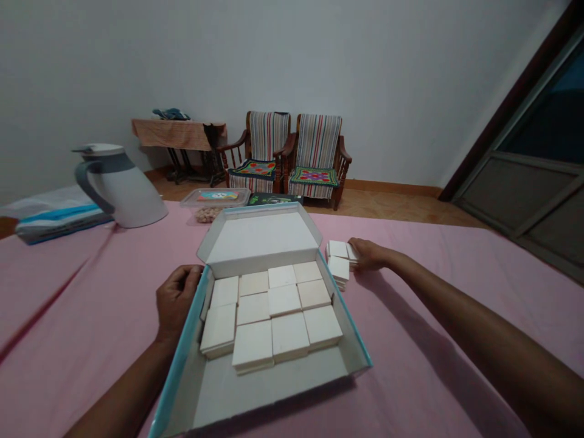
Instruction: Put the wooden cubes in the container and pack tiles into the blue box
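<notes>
A light-blue cardboard box (356, 347) lies open in front of me, its lid (262, 234) folded back. Stacks of square white tiles (285, 298) fill most of it in rows, with a bare strip of floor along the near side. My left hand (177, 298) is closed at the box's left wall near the hinge, fingers curled against the edge. Beyond the right wall, my right hand (368, 254) grips the right side of a small group of tile stacks (338, 265) on the cloth; its fingertips are partly hidden.
A pink cloth (433, 292) covers the surface. Behind the box are a clear plastic container (205, 210) and a dark box (276, 199). A white and grey jug (125, 188) stands back left beside a blue-white package (64, 222). Two wooden armchairs (314, 152) stand farther away.
</notes>
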Demonstrator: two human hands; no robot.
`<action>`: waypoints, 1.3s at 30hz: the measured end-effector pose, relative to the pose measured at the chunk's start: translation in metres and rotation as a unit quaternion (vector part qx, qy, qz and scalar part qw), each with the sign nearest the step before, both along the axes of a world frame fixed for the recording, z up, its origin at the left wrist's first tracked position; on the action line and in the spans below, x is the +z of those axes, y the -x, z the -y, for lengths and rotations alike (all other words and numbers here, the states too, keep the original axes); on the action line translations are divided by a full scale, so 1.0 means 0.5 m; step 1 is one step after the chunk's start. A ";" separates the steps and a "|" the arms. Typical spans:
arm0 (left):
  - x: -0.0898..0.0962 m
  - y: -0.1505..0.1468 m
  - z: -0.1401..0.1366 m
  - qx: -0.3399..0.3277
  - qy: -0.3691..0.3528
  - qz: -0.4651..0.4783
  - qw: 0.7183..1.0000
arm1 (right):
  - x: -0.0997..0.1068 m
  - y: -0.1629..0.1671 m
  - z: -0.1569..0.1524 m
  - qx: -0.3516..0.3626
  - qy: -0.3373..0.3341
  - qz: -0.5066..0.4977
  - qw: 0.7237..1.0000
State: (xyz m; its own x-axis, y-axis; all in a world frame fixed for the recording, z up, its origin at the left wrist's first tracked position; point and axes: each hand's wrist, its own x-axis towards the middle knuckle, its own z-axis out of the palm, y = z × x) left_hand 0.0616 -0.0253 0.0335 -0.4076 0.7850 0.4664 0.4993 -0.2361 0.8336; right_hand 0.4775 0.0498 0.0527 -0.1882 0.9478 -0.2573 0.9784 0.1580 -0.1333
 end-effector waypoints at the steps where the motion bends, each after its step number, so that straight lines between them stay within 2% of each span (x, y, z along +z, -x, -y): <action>1: 0.001 -0.001 0.001 -0.003 -0.004 0.001 1.000 | -0.002 0.001 -0.001 -0.003 0.000 0.003 1.000; 15: 0.001 -0.006 0.003 -0.021 -0.005 0.035 0.999 | 0.010 0.011 -0.002 -0.022 0.036 0.015 0.999; 23: 0.003 -0.007 0.004 -0.022 -0.008 0.040 0.999 | 0.005 0.029 -0.005 -0.022 0.006 0.030 0.999; 32: 0.001 -0.009 0.006 -0.030 -0.003 0.054 0.998 | -0.006 0.020 0.026 -0.056 -0.012 0.049 0.997; 36: -0.006 -0.010 0.006 -0.033 -0.007 0.065 0.997 | 0.024 -0.006 0.056 -0.073 -0.013 0.061 0.995; 39: -0.009 -0.012 0.004 -0.037 -0.011 0.073 0.997 | 0.090 -0.006 0.089 -0.067 -0.036 0.043 0.996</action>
